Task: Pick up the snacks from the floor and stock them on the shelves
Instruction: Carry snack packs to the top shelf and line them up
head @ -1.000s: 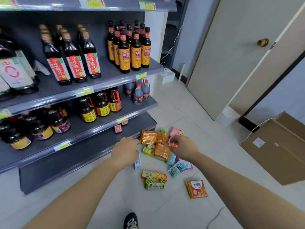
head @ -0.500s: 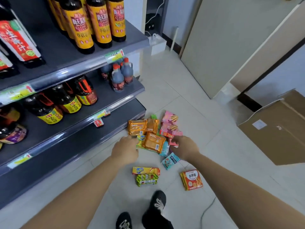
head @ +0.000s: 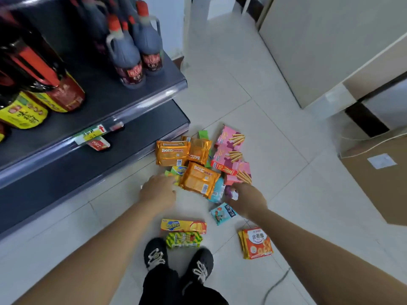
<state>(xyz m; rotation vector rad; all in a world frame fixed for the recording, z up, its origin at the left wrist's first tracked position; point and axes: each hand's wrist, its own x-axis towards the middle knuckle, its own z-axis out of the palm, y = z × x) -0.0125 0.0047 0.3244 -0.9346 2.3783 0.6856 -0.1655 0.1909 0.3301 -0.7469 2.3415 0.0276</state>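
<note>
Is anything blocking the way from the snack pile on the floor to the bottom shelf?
Nothing visible. The snack pile lies on the floor right at the front edge of the bottom shelf, whose surface beside it looks bare.

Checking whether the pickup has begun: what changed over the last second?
The view dropped toward the floor, bringing the shoes in. Both hands stayed low at the snack pile: the left hand by the yellow-green pack, the right hand at the purple packet; whether either grips is unclear. Nothing lifted; the orange packs, pink boxes and the rest lie as before.
</note>
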